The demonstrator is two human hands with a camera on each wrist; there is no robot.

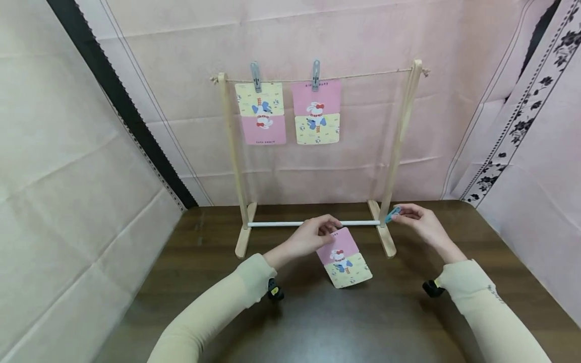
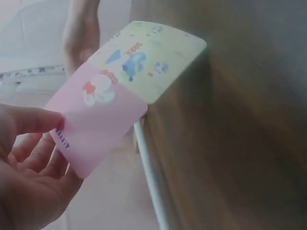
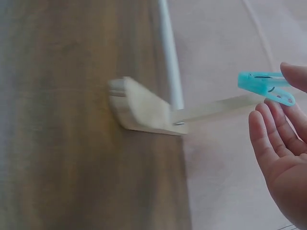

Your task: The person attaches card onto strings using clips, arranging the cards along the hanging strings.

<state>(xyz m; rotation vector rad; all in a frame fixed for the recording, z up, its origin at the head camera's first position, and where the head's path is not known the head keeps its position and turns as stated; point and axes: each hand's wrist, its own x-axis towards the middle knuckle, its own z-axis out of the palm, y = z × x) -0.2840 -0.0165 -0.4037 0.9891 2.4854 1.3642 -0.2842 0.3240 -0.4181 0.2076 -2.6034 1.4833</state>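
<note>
My left hand (image 1: 315, 234) pinches the pink end of a pink and yellow rabbit card (image 1: 347, 269) by its edge, above the table. In the left wrist view the thumb lies on the card's printed face (image 2: 103, 124). A blue clothespin (image 1: 392, 214) is held between thumb and fingers of my right hand (image 1: 419, 224), near the rack's right post. The right wrist view shows that clothespin (image 3: 264, 86) from the side. Two similar cards, a left one (image 1: 262, 131) and a right one (image 1: 317, 108), hang from the string, each under a grey-blue clothespin (image 1: 256, 75).
A wooden rack stands at the table's back, with a left post (image 1: 233, 146), a right post (image 1: 401, 133), a string (image 1: 363, 75) between their tops and a white rod (image 1: 272, 224) low down. Pale cloth (image 1: 181, 75) encloses the brown table (image 1: 317, 333).
</note>
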